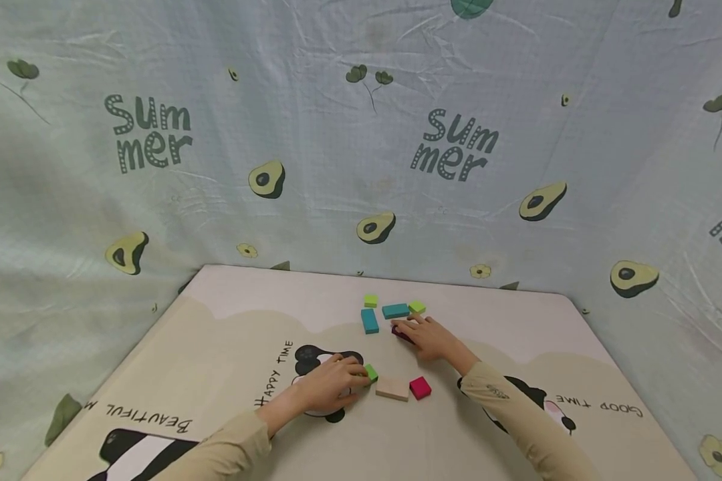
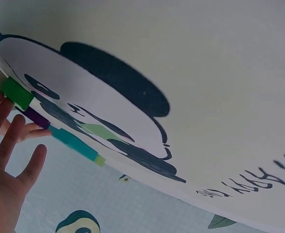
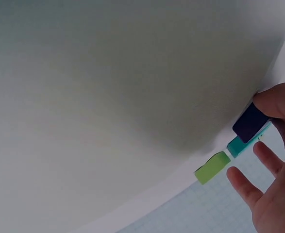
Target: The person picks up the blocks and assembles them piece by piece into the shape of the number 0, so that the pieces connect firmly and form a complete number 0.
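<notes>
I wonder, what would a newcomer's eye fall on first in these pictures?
Probably the right hand, pinching a dark purple block toward the far side of the table, and the left hand, touching a green block nearer the camera. Next might come the red block beside the pale wooden block, then the avocado-printed sheet rising behind the table.
</notes>
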{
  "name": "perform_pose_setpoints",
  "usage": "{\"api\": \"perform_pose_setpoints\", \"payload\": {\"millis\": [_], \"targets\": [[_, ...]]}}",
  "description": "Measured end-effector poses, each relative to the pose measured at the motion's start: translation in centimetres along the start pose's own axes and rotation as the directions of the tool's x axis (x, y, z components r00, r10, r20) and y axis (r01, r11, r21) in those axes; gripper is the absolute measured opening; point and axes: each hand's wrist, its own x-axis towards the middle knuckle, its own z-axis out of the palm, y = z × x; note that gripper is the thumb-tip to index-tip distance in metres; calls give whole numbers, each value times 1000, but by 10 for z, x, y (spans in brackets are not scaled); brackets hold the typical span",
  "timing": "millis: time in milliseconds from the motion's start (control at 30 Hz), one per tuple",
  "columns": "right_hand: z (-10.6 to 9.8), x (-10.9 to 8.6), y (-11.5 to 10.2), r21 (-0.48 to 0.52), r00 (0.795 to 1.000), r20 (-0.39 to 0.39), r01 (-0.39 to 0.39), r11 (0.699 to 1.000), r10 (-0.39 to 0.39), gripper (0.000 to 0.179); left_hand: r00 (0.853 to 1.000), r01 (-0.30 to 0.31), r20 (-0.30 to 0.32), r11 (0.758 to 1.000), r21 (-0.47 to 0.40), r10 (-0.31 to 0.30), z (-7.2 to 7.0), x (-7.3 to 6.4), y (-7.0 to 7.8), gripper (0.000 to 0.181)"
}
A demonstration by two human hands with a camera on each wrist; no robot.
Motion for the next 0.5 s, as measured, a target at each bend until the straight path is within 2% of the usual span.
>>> {"api": "perform_pose_setpoints", "payload": {"millis": [200, 500], "targets": [[0, -1, -1, -21, 1000, 14, -15, 1000, 15, 49, 1000, 1, 0, 1000, 0, -1, -1, 0, 0, 30], [-1, -12, 0, 56, 999, 15, -33, 998, 32, 49, 1000, -1, 3, 1000, -2, 1, 1, -1, 0, 30]]}}
